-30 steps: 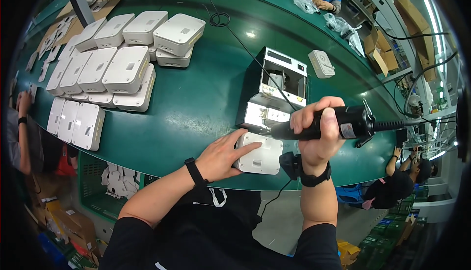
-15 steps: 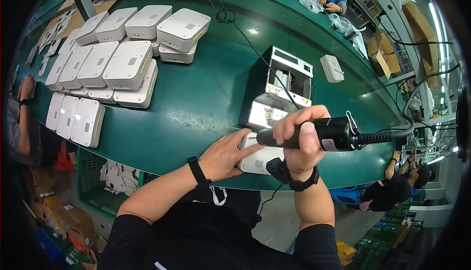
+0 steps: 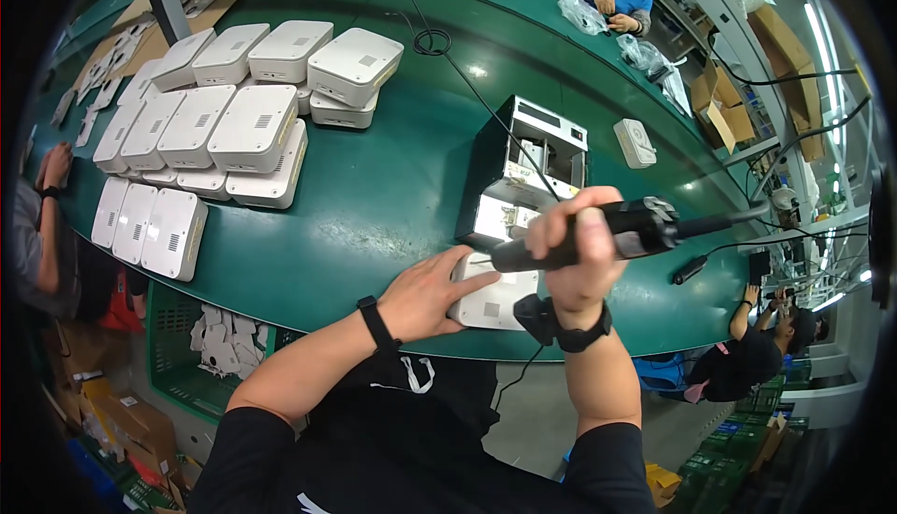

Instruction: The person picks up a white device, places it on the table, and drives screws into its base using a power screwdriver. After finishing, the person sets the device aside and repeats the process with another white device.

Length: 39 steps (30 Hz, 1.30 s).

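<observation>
My right hand (image 3: 581,245) is wrapped round a black electric screwdriver (image 3: 635,226), tilted so its cord end points up to the right. Its thin bit reaches the corner of a white plastic box (image 3: 495,303) at the table's near edge; whether the tip touches a screw is too small to tell. With thumb and fingers at the left side and corner, my left hand (image 3: 433,292) grips that same box. Just beyond stands a black and silver device (image 3: 551,166) with an open top, crossed by a hanging cable.
Several similar white boxes (image 3: 252,126) are stacked at the left on the green table (image 3: 374,220). A small white box (image 3: 634,143) lies to the right, with a black cylindrical tool (image 3: 690,271) nearer me. Below the left edge is a green crate (image 3: 173,346). Other people work around.
The screwdriver's cord end has swung upward while its bit stays at the box's corner. My left hand keeps its place on the box. The black cylindrical tool at the right has come into sight.
</observation>
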Each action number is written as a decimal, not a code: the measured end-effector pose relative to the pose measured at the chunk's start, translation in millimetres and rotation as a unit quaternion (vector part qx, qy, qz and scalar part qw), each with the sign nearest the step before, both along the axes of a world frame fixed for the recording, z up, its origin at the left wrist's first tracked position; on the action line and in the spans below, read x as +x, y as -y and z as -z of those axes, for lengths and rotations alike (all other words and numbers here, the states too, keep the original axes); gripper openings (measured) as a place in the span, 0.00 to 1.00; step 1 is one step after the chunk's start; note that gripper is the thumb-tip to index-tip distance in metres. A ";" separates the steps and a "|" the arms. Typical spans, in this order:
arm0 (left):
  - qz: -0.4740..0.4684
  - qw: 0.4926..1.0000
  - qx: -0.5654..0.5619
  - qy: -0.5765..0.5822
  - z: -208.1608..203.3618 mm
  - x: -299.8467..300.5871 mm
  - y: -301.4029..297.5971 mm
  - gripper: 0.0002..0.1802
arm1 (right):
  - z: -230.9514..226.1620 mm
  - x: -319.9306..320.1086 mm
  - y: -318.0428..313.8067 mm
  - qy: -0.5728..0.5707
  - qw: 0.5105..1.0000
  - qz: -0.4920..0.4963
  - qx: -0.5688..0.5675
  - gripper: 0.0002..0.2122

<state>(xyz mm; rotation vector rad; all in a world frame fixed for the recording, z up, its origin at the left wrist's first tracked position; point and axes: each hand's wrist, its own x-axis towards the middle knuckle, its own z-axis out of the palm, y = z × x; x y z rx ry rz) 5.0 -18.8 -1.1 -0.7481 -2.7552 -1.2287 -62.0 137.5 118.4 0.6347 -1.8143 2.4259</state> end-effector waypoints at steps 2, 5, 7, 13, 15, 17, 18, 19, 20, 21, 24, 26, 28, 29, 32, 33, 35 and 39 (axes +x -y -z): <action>-0.022 1.000 -0.006 -0.006 -1.9 4.5 11.7 0.44 | -8.9 -6.6 -11.3 0.015 1.000 0.010 -0.014 0.09; -0.049 0.999 -0.016 -0.014 -6.3 14.1 27.7 0.44 | -19.8 -11.1 -29.3 -0.073 0.995 0.064 -0.002 0.10; -0.072 0.997 -0.021 0.001 -11.5 13.6 35.8 0.43 | -24.1 -20.7 -30.2 -0.079 0.993 0.092 -0.009 0.09; -0.087 0.996 -0.017 0.014 -8.8 10.2 36.0 0.43 | -12.5 -37.2 -24.7 -0.040 0.993 0.111 0.030 0.09; -0.084 0.996 -0.018 0.023 -8.2 8.6 36.1 0.43 | -11.7 -27.6 -29.2 -0.017 0.996 0.080 0.041 0.09; -0.089 0.995 -0.019 0.036 -8.9 11.1 37.1 0.43 | -10.0 -13.4 -32.9 0.002 0.997 0.057 0.048 0.10; -0.087 0.996 -0.017 0.031 -9.5 9.3 37.2 0.43 | -9.2 -4.1 -36.2 0.010 0.998 0.046 0.033 0.10; -0.085 0.996 -0.015 0.025 -10.2 7.7 37.3 0.43 | -8.3 5.3 -39.6 0.019 0.999 0.035 0.019 0.11; -0.083 0.996 -0.013 0.020 -10.4 8.1 37.0 0.43 | -6.7 13.0 -42.5 0.027 0.999 0.024 0.004 0.11; -0.080 0.996 -0.013 0.023 -9.9 7.9 36.8 0.43 | -4.7 19.1 -44.8 0.029 0.999 0.026 0.005 0.11; -0.082 0.996 -0.016 0.017 -8.7 7.9 37.1 0.43 | 0.5 33.0 -47.5 -0.001 0.999 0.008 0.044 0.14; -0.082 0.996 -0.016 0.014 -8.0 8.3 36.7 0.43 | 4.0 35.5 -46.9 -0.004 0.999 0.016 0.044 0.14; -0.087 0.996 -0.015 0.006 -7.4 8.3 35.8 0.43 | 7.3 36.6 -47.4 -0.011 0.999 0.028 0.043 0.15; -0.086 0.996 -0.015 0.007 -7.1 7.9 35.3 0.43 | 8.3 37.0 -48.9 -0.010 0.999 0.029 0.043 0.15; -0.084 0.996 -0.012 0.004 -7.1 7.3 34.8 0.43 | 9.3 37.3 -53.9 -0.014 1.000 0.008 0.026 0.15; -0.085 0.996 -0.012 0.005 -7.0 7.4 34.7 0.43 | 8.4 36.9 -53.9 -0.013 1.000 0.007 0.026 0.15; -0.088 0.996 -0.017 -0.001 -6.6 8.1 34.6 0.44 | 3.8 36.5 -53.2 -0.018 0.999 0.012 0.025 0.15; -0.089 0.996 -0.022 -0.001 -5.8 6.4 34.1 0.45 | 7.3 34.5 -53.6 -0.013 0.999 0.025 0.028 0.15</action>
